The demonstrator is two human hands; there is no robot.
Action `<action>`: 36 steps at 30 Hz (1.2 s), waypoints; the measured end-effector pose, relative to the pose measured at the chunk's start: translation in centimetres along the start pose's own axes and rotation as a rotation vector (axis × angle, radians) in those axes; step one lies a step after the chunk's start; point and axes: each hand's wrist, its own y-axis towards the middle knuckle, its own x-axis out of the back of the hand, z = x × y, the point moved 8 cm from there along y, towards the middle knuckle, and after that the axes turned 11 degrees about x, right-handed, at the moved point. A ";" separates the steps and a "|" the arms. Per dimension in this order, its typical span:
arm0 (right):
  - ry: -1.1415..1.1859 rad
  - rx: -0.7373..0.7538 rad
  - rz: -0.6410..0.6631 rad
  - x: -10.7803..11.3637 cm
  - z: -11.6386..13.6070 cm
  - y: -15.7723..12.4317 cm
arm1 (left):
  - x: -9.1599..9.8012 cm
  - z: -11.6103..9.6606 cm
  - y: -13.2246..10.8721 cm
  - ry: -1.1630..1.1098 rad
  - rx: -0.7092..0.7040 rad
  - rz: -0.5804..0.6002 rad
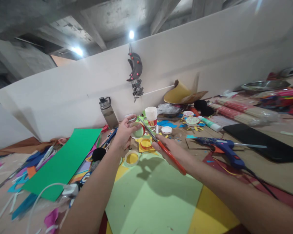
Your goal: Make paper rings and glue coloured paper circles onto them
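My left hand [124,131] grips a short round paper-cup piece [138,130] with a red edge and light green showing inside. Red-handled scissors [172,158] are in my right hand [168,146], their blades pointing up and left beside the cup piece. Whether the blades touch it, I cannot tell. Below my hands lies a light green sheet [156,198], with a yellow ring-shaped piece [132,158] at its top left. A yellow square with a round piece [146,144] sits between my hands.
Stacked white paper cups [150,113] stand behind my hands, near a grey bottle [108,112]. A blue glue gun [226,149] with a cord lies right. A dark green sheet [65,159] and a white plug [70,190] are left. Behind rises a white partition [88,78].
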 end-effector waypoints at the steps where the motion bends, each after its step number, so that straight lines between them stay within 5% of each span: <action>1: -0.001 0.000 -0.006 0.0 0.0 0.0 | 0.0 0.0 0.0 0.000 -0.001 0.001; 36: -0.041 -0.006 -0.009 0.4 0.4 0.1 | 0.1 -0.2 0.0 0.058 -0.008 0.026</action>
